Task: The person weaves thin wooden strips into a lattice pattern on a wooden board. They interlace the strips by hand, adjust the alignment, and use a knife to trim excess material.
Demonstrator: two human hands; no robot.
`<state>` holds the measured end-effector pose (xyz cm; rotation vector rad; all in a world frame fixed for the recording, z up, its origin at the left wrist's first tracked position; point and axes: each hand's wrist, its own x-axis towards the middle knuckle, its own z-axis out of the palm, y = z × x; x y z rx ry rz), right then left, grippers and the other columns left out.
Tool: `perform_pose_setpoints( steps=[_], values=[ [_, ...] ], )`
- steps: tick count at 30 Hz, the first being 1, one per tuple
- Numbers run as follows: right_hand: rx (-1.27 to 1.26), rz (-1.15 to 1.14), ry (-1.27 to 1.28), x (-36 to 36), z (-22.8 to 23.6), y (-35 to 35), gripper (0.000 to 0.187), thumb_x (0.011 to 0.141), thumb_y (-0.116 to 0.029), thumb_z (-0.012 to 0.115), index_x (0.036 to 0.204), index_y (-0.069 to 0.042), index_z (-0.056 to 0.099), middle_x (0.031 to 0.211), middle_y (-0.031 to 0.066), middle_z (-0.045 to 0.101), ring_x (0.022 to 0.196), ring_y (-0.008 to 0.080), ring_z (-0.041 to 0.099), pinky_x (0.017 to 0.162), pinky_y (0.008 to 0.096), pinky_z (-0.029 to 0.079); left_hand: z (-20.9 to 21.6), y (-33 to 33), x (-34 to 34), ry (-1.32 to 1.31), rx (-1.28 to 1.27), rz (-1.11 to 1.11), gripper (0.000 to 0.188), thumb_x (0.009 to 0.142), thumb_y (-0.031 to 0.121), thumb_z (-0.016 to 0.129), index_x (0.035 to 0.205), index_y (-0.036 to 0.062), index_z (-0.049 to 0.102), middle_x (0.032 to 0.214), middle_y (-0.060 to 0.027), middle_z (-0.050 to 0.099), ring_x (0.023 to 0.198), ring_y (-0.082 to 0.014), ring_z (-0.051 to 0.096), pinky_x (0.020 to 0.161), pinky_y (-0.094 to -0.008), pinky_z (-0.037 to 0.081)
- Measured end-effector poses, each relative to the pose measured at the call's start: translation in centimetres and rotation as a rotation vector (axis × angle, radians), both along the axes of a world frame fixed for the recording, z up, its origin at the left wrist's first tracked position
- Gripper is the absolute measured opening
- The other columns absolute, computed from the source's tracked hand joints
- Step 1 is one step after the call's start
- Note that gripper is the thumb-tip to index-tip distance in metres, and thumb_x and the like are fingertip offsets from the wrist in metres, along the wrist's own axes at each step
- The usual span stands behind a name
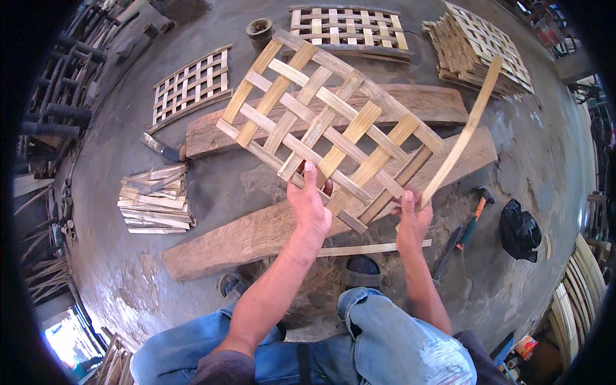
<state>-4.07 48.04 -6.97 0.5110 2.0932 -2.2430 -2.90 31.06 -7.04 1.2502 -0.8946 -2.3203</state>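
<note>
A woven panel of flat bamboo strips [314,125] is held up, tilted, in front of me. My left hand [310,202] grips its near edge, thumb on top and fingers underneath. At the panel's right corner, my right hand [414,218] is closed around a long loose bamboo strip [465,135] that rises up and to the right. Part of that strip's lower end is hidden by the right hand. Beneath the panel lie two thick wooden planks [218,247] on the floor.
Finished-looking lattice panels [192,83] lie around, with a stack [475,51] at the far right. Cut strips [157,199] are piled at left beside a knife [160,147]. A bamboo cup [260,32] stands at the back. A hammer [475,221] and black bag [520,231] lie at right.
</note>
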Motion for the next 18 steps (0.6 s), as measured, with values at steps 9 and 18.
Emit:
perform_pose_setpoints(
  steps=[9,18],
  values=[
    [-0.150,0.006,0.165,-2.0,0.4,-1.3,0.032,0.089,-0.001,0.065,0.078,-0.008,0.036,0.082,0.0047,0.055,0.078,0.0185,0.064,0.073,0.0311,0.053,0.4,1.5,0.2,0.088,0.032,0.030,0.031,0.091,0.024,0.068,0.116,0.0197,0.049,0.113,0.0033,0.055,0.101,-0.0098,0.052,0.075,-0.0305,0.048],
    [-0.149,0.066,0.030,-7.9,0.0,2.3,0.025,0.091,-0.006,0.063,0.080,-0.009,0.042,0.083,0.0068,0.059,0.079,0.0209,0.068,0.068,0.0326,0.055,-2.2,0.1,1.3,0.093,-0.063,0.009,0.078,0.086,0.079,0.029,0.134,0.0186,0.042,0.127,-0.0017,0.051,0.116,-0.0161,0.046,0.092,-0.0352,0.037]
  ],
)
